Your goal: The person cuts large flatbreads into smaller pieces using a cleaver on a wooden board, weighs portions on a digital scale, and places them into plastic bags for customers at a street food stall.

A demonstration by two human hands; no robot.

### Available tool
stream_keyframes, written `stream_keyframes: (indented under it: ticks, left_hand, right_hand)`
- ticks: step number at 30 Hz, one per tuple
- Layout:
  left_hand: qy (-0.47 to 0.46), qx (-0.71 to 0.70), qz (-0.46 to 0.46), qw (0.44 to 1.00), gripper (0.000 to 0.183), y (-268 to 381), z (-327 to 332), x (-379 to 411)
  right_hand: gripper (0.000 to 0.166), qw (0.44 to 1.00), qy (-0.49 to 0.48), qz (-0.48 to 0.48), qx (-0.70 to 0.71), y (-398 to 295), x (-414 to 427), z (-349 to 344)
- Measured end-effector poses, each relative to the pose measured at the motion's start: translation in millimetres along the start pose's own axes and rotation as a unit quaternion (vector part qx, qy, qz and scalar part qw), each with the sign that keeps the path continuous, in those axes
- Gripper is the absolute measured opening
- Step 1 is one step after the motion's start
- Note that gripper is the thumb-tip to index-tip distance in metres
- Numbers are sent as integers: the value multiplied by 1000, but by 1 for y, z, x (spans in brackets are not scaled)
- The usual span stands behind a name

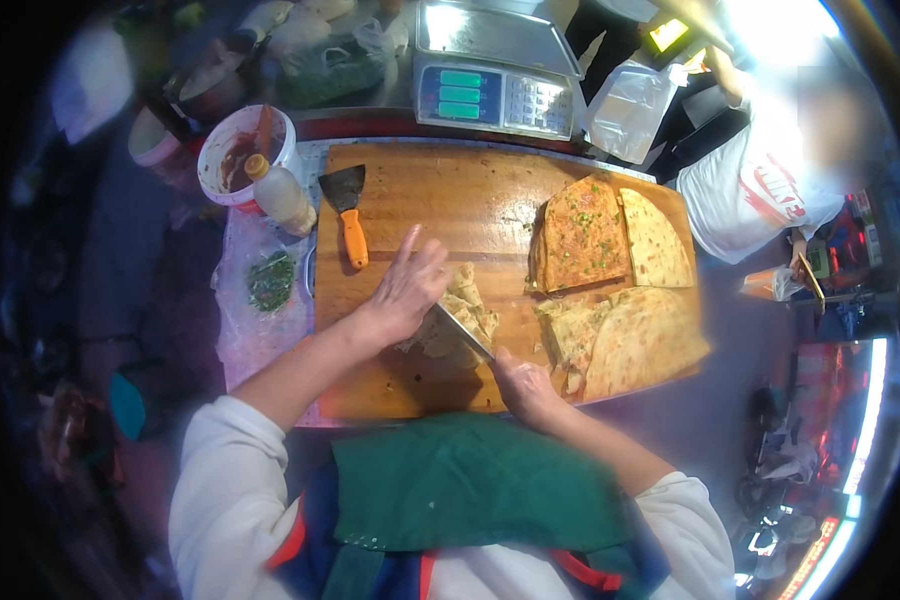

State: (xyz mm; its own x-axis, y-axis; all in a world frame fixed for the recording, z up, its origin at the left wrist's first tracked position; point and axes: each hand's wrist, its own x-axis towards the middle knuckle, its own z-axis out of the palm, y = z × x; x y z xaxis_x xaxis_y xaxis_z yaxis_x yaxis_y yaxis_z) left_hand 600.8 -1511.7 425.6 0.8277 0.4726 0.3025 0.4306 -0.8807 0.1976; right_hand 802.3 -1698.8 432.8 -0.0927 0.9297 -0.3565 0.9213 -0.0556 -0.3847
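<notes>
My right hand grips the handle of a knife, whose blade slants up and left across a pile of cut flatbread on a wooden board. Just above the blade's far end is my left hand, its index finger raised and the others bent, beside the pile; whether it touches blade or bread is hidden. At the board's right lie a browned flatbread wedge with green onion, a pale wedge and larger flatbread pieces. A scraper with an orange handle lies at the upper left.
Left of the board stand a tub of sauce and a capped bottle; chopped greens lie on plastic. Behind the board is a digital scale. A person in a white shirt stands at the right, near a plastic bag.
</notes>
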Motion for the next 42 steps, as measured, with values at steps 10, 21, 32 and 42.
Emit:
stream_keyframes:
  ticks: [10, 21, 32, 42]
  left_hand:
    - [-93, -37, 80, 992, 8, -14, 63, 16]
    - [-150, 64, 8, 987, 11, -18, 34, 24]
    - [125, -64, -285, 948, 61, 13, -4, -60]
    - [86, -130, -341, 927, 50, 85, 29, -94]
  right_hand:
    - [21, 1000, -13, 12, 4, 11, 4, 18]
    - [13, 998, 56, -19, 26, 12, 22, 21]
    - [29, 761, 211, 174, 589, 28, 109, -29]
    - [42, 764, -32, 147, 628, 19, 232, -29]
